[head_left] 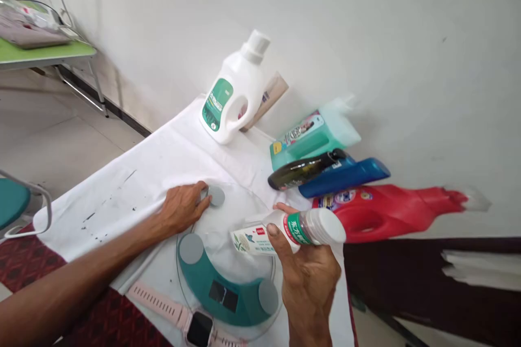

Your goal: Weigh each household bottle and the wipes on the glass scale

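Note:
My right hand (303,265) is wrapped round a clear plastic drink bottle (299,227) with a white cap and a green, red and white label. The bottle is tilted over a round glass bathroom scale (228,303), its base near the glass; whether they touch I cannot tell. The scale has a teal band, a small dark display and grey round pads. At its upper left edge rests my left hand (183,209), thumb and forefinger apart beside a grey pad. A smartwatch (199,329) with a pink strap lies along the scale's near edge.
A white detergent jug (234,92), a green jug (313,135), a dark pump bottle (303,169), a blue bottle (345,178) and a red jug (391,211) line the wall side of the white cloth (122,190). A green table (49,53) stands far left.

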A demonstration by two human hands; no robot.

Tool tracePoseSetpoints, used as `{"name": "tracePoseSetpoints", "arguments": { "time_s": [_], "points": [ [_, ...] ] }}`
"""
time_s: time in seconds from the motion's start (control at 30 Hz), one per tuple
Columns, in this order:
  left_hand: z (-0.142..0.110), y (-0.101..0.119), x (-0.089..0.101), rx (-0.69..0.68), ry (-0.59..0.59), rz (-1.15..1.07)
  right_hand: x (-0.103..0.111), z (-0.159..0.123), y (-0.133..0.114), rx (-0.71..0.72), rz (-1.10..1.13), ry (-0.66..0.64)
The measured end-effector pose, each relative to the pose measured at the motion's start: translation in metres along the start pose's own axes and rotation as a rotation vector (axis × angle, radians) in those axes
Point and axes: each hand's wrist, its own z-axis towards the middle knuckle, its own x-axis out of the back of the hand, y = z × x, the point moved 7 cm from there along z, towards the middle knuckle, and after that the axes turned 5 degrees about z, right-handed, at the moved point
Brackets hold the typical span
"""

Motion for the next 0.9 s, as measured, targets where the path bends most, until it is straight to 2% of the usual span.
{"name": "tracePoseSetpoints", "arguments": {
  "time_s": [0.1, 0.2, 0.33, 0.43, 0.53, 0.67, 0.9],
  "points": [
    [0.000, 0.001, -0.001, 0.007, -0.003, -0.007, 0.000, 0.021, -0.008, -0.005, 0.035, 0.040],
    [-0.001, 0.001, -0.003, 0.001, -0.001, -0.013, -0.013, 0.062, -0.020, 0.061, 0.159, 0.125],
    [-0.001, 0.000, -0.005, -0.009, 0.019, -0.029, -0.062, 0.141, -0.014, 0.197, 0.281, 0.116],
    [-0.001, -0.001, -0.007, -0.011, 0.042, -0.038, -0.105, 0.201, 0.003, 0.213, 0.223, 0.060],
    [0.000, -0.001, -0.010, -0.009, 0.054, -0.054, -0.132, 0.243, 0.016, 0.227, 0.188, 0.092],
    [0.001, -0.002, -0.013, -0.002, 0.053, -0.084, -0.153, 0.269, 0.028, 0.224, 0.137, 0.107],
    [0.003, -0.006, -0.016, 0.003, 0.052, -0.108, -0.171, 0.278, 0.033, 0.218, 0.008, 0.052]
  ]
}}
